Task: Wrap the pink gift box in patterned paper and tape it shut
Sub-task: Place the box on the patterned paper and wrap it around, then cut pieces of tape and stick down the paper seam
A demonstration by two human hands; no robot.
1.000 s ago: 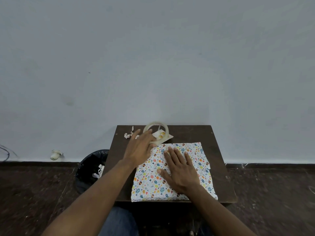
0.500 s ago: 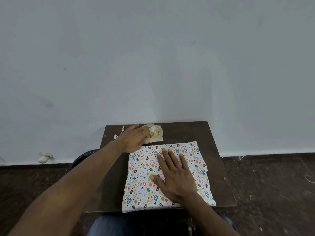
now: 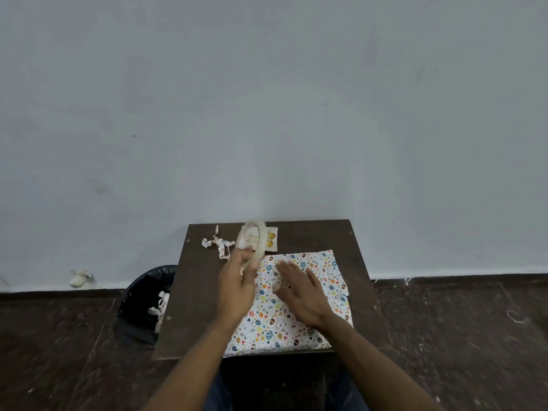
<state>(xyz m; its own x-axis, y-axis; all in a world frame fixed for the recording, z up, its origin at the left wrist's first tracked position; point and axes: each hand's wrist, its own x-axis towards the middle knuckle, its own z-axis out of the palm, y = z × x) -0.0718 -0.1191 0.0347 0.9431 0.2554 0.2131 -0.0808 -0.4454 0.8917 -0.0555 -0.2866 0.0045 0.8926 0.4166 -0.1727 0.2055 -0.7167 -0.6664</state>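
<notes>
Pale wall, small dark wooden worktop. Box hidden under white egg-patterned paper parcel, mid-worktop, long axis near-to-far. Right hand flat, pressing paper. Left hand grip closed round translucent tape ring, lifted at parcel's far-left corner. Wrapped; taping apparently left.

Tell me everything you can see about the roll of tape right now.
The roll of tape is a pale, translucent ring with a wide open centre, blurred in this view. The left hand grips its lower edge between thumb and fingers, holding it upright and lifted off the table, above the far left corner of the patterned paper. Through its hole a small card shows behind. No pulled-out strip is visible.
</notes>
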